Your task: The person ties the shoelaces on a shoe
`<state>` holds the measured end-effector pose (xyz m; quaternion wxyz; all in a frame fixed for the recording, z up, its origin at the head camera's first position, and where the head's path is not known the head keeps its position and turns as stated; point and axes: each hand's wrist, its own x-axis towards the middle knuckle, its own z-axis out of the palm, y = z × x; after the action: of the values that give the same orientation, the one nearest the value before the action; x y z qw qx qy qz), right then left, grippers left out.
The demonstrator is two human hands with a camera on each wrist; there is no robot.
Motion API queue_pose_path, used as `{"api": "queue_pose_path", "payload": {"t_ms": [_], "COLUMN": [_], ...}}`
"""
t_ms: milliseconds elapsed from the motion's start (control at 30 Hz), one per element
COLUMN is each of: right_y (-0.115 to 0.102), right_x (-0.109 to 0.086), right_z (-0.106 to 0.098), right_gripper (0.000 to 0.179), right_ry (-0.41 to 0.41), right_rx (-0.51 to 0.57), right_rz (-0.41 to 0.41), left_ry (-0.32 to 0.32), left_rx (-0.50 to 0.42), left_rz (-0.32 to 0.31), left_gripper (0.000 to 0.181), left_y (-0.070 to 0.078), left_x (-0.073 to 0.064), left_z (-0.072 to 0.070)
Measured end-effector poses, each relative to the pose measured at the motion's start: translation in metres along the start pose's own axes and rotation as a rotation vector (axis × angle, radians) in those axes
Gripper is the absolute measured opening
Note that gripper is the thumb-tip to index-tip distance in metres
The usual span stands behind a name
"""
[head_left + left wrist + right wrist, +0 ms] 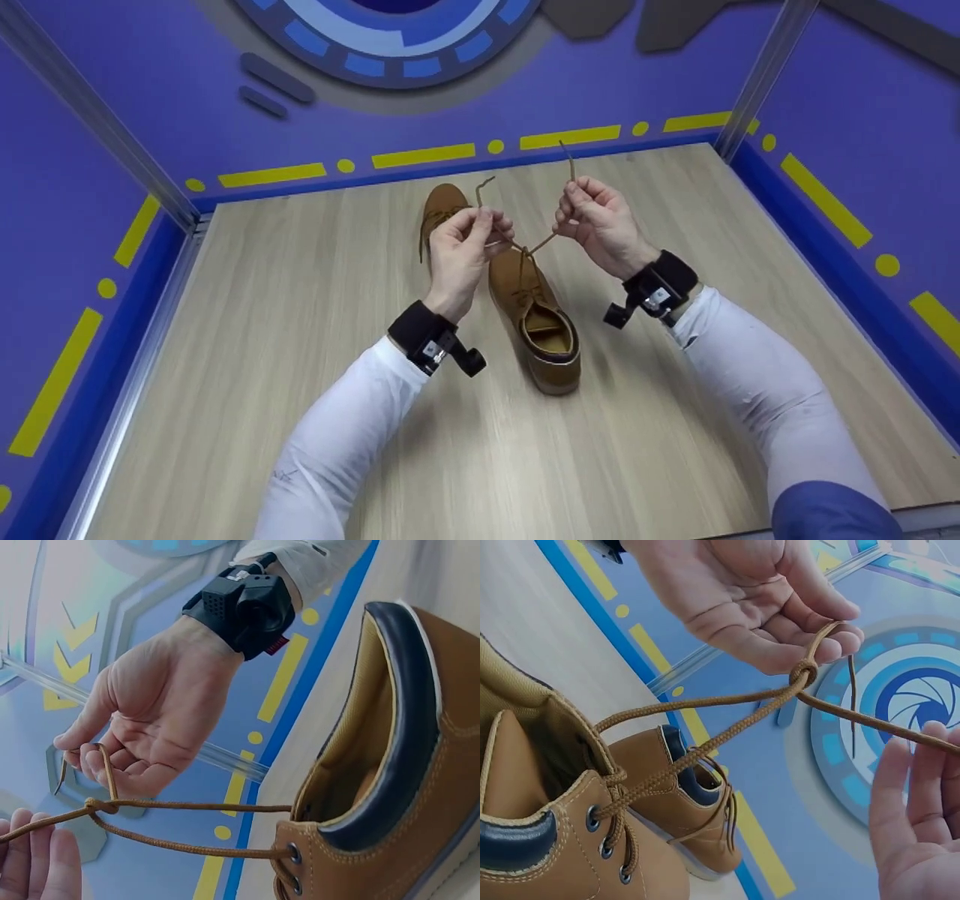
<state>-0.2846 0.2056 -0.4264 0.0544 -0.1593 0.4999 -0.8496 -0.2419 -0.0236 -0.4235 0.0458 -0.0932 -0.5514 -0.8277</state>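
Observation:
A tan lace-up shoe (559, 376) stands on the wooden surface, heel toward me. Its brown shoelace (202, 806) runs taut from the eyelets up to a loose crossing (802, 675) of the two strands, held above the shoe. My left hand (460, 255) pinches one strand between thumb and fingers, its free end sticking up past the fingertips. On the other side, my right hand (604, 225) pinches the second strand, and that tip also points upward. In the right wrist view, the left hand's strand bends over its fingertips and hangs down.
Partly behind my left hand is a second tan shoe (445, 200), its own laces hanging loose. Blue-purple panels with yellow marks enclose the wooden tabletop (300, 315) at the back and sides. Black straps with small cameras (660, 289) are on both wrists.

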Motion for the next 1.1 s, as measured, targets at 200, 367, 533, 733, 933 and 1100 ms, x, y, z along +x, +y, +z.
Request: {"api": "queue_pose_path", "payload": {"t_ms": [200, 367, 533, 733, 933, 1100], "right_y": [-0.0015, -0.0025, -0.0026, -0.0013, -0.0023, -0.0041], "right_x": [-0.0019, -0.002, -0.0019, -0.0021, -0.0025, -0.0042], "right_z": [0.0029, 0.0037, 0.0043, 0.0041, 0.0051, 0.0044], "right_gripper": [0.02, 0.019, 0.021, 0.025, 0.035, 0.044], "right_ry": [0.041, 0.028, 0.024, 0.042, 0.04, 0.028], "right_rx": [0.023, 0.043, 0.05, 0.077, 0.139, 0.166], "right_rz": [-0.014, -0.013, -0.006, 0.02, 0.059, 0.086], "left_ry": [0.013, 0.018, 0.018, 0.043, 0.051, 0.078], "left_rx": [-0.116, -0.187, -0.206, -0.211, -0.262, -0.298], "left_rz": [-0.032, -0.056, -0.054, -0.071, -0.119, -0.166], "left_gripper": [0.026, 0.031, 0.033, 0.035, 0.039, 0.041], "left_y": [0.0016, 0.0016, 0.0003, -0.0026, -0.0033, -0.0027], "left_x": [-0.0019, -0.0026, -0.0031, -0.003, -0.002, -0.0003], "left_z": [-0.0019, -0.0002, 0.0005, 0.0004, 0.0022, 0.0027]}}
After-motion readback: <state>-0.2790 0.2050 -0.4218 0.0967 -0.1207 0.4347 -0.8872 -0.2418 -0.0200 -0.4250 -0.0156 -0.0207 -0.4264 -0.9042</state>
